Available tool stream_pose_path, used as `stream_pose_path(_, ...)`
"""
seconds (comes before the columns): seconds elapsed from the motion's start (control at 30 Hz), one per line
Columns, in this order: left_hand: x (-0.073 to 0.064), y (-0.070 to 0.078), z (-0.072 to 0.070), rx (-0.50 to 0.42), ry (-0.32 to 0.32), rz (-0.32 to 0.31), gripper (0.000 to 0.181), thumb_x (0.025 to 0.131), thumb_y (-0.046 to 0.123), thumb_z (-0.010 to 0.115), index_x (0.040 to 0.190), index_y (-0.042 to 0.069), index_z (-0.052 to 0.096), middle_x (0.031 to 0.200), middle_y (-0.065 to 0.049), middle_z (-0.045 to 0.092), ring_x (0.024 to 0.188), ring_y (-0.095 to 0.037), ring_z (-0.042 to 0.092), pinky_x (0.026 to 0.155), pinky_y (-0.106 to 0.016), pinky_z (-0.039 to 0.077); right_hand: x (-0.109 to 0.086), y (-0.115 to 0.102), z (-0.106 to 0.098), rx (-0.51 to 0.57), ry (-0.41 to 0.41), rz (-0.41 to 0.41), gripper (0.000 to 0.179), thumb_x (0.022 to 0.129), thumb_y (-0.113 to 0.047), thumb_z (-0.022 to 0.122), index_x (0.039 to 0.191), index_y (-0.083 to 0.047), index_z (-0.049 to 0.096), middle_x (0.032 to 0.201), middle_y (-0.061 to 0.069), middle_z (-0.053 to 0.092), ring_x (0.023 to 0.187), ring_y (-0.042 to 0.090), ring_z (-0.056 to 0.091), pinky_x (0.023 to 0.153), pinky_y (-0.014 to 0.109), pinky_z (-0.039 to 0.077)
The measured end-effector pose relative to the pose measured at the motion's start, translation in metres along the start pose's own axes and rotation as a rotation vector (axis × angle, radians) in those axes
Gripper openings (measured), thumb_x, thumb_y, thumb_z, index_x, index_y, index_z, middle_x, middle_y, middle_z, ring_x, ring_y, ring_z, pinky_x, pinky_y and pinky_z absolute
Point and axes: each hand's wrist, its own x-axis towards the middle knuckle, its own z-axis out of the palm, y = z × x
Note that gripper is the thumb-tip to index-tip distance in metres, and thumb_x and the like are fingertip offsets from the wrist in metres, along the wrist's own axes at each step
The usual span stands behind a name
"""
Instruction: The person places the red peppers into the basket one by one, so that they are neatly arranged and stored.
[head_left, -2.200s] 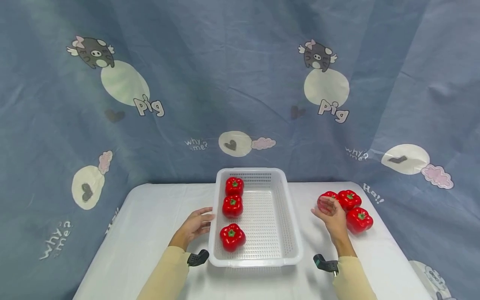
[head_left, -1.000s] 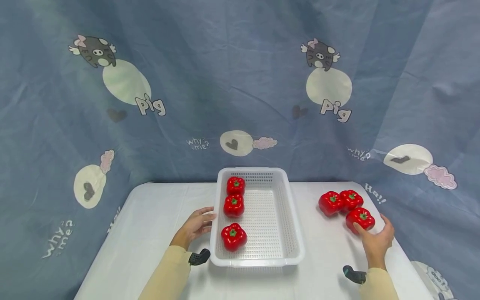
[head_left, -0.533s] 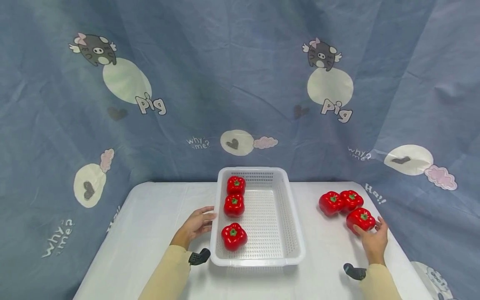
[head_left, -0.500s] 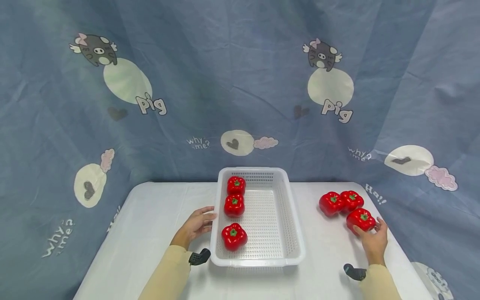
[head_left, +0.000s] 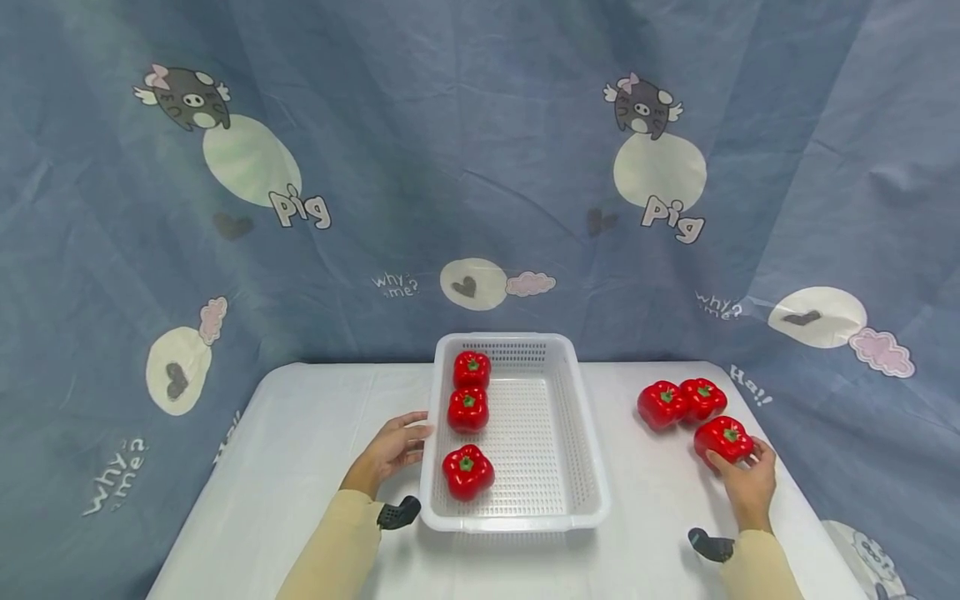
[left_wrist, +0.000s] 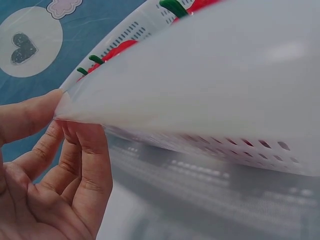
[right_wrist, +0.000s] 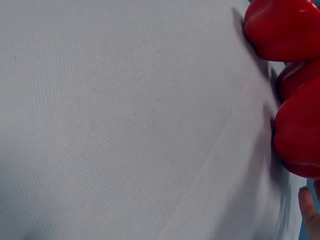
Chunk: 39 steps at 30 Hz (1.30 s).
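My left hand [head_left: 392, 448] pinches the left rim of a white plastic basket [head_left: 592, 467]. In the left wrist view, the thumb lies over the rim and the fingers [left_wrist: 92, 160] are bent beneath it. Three red bell peppers stand along the basket's left side: a back one [head_left: 472, 372], a middle one [head_left: 468, 410] and a front one [head_left: 468, 472]. At the table's right, my right hand [head_left: 747, 483] grips the nearest bell pepper [head_left: 718, 442], thumb at its front and fingers round its right side. Only a fingertip [right_wrist: 307, 205] shows beside that pepper in the right wrist view.
Two more red bell peppers, a left one [head_left: 662, 406] and a right one [head_left: 703, 400], touch each other just behind the gripped one. The white-covered table [head_left: 315, 442] ends on the right close to my right hand. A blue patterned curtain [head_left: 375, 150] hangs behind.
The right hand has moved from over the left loose pepper rightward to the nearest one. Its spread fingers have closed in, and that pepper has shifted slightly right. The left hand stays put.
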Motion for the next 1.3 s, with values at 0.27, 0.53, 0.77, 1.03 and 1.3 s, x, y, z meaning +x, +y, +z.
stream_pose_path(0.27,0.000,-0.002,-0.001,-0.013,-0.016,0.010,0.048,0.090,0.010,0.066,0.135,0.000,0.050,0.120,-0.019,0.062,0.092,-0.025,0.064,0.081,-0.040,0.057,-0.001,0.003,-0.001,0.002,-0.002,0.001,0.090,0.091,-0.024,0.065,0.155,-0.011,0.003,0.158,0.024,0.010,0.142,0.045,0.017,0.110,0.057,0.026)
stream_pose_path(0.53,-0.001,-0.001,-0.002,-0.026,-0.019,0.011,0.050,0.090,0.010,0.066,0.135,-0.001,0.049,0.120,-0.019,0.062,0.095,-0.026,0.064,0.081,-0.040,0.057,-0.002,0.003,0.000,-0.010,-0.010,-0.014,0.087,0.092,-0.025,0.064,0.155,-0.011,0.005,0.158,0.024,0.010,0.141,0.045,0.017,0.109,0.058,0.026)
stream_pose_path(0.77,0.000,0.000,-0.002,-0.023,-0.014,0.014,0.048,0.090,0.010,0.066,0.134,0.000,0.051,0.119,-0.019,0.063,0.094,-0.026,0.065,0.082,-0.042,0.057,-0.004,0.002,-0.001,-0.014,-0.043,-0.017,0.087,0.092,-0.025,0.065,0.155,-0.009,0.006,0.157,0.025,0.011,0.140,0.046,0.018,0.108,0.060,0.028)
stream_pose_path(1.03,0.001,-0.001,-0.001,-0.015,-0.010,0.024,0.047,0.090,0.011,0.066,0.133,0.000,0.051,0.118,-0.019,0.063,0.092,-0.025,0.065,0.081,-0.040,0.057,0.001,0.012,0.001,-0.028,-0.047,-0.015,0.092,0.090,-0.029,0.068,0.155,-0.014,0.005,0.157,0.023,0.012,0.140,0.046,0.020,0.107,0.059,0.030)
stream_pose_path(1.3,0.001,0.000,0.000,-0.015,-0.009,0.027,0.047,0.090,0.010,0.066,0.133,-0.001,0.052,0.117,-0.018,0.064,0.091,-0.024,0.065,0.079,-0.039,0.058,-0.011,-0.001,0.002,-0.001,-0.114,-0.031,0.091,0.089,-0.021,0.069,0.154,-0.008,0.007,0.155,0.028,0.012,0.138,0.049,0.021,0.107,0.060,0.030)
